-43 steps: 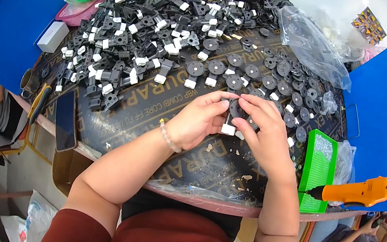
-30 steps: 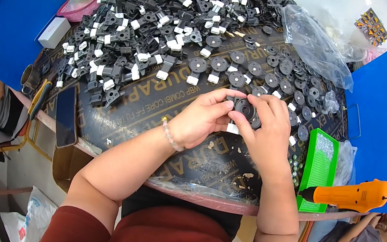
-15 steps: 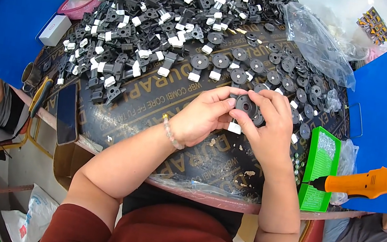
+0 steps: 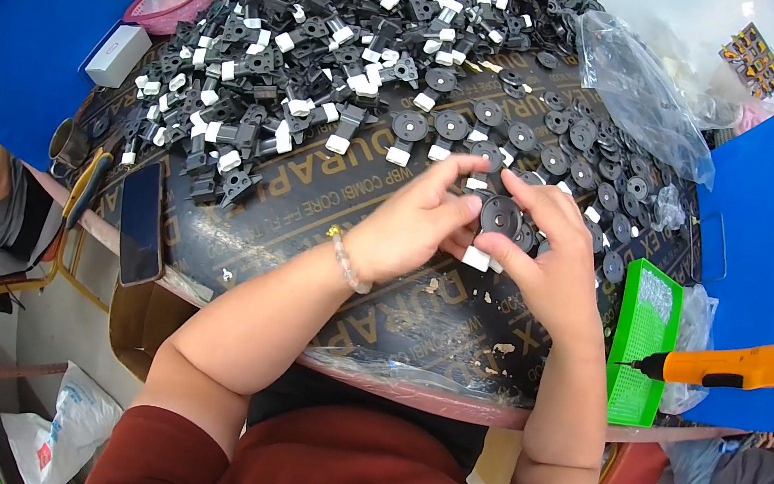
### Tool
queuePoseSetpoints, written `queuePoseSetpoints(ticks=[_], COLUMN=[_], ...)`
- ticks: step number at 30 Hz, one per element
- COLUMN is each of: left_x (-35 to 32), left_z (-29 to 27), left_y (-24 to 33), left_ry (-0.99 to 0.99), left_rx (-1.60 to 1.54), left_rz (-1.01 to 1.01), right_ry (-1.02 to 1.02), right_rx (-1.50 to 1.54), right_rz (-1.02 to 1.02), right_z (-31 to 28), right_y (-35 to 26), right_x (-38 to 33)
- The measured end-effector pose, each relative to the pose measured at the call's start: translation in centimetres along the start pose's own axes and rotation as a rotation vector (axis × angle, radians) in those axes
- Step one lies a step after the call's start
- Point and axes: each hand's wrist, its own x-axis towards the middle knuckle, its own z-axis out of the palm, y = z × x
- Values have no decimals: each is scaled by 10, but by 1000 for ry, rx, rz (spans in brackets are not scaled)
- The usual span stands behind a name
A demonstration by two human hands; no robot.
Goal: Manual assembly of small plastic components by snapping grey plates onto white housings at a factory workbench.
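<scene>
A round black plastic wheel (image 4: 500,216) sits on a black part with a white end tab (image 4: 476,258), low over the table in front of me. My right hand (image 4: 557,254) curls around its right side, the thumb against the lower edge and the fingers bent above it. To its left is my left hand (image 4: 410,225), thumb and forefinger spread apart; its lower fingers are partly hidden behind the part. The left forefinger's tip comes close to another black wheel piece (image 4: 485,156) lying just beyond.
A large heap of black parts with white tabs (image 4: 285,54) covers the far left. Loose black wheels (image 4: 607,196) lie at right, near a clear plastic bag (image 4: 636,74). An orange electric screwdriver (image 4: 727,367) hangs over a green tray (image 4: 618,380). A phone (image 4: 142,223) lies at left.
My left thumb and forefinger have come off the wheel and spread apart. The right hand stays around it, slightly lower. The view has shifted a little.
</scene>
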Motion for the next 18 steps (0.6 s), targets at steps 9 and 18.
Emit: queuePoseSetpoints(ticks=[9, 18], left_x=[17, 22], left_z=[-85, -87], left_y=[18, 14], left_ry=[793, 759], left_rx=[1477, 1549], left_rz=[265, 46], right_ry=[-31, -100], right_rx=[-226, -495], right_rz=[-192, -125], right_z=[51, 75], right_y=[12, 24], right_x=[35, 37])
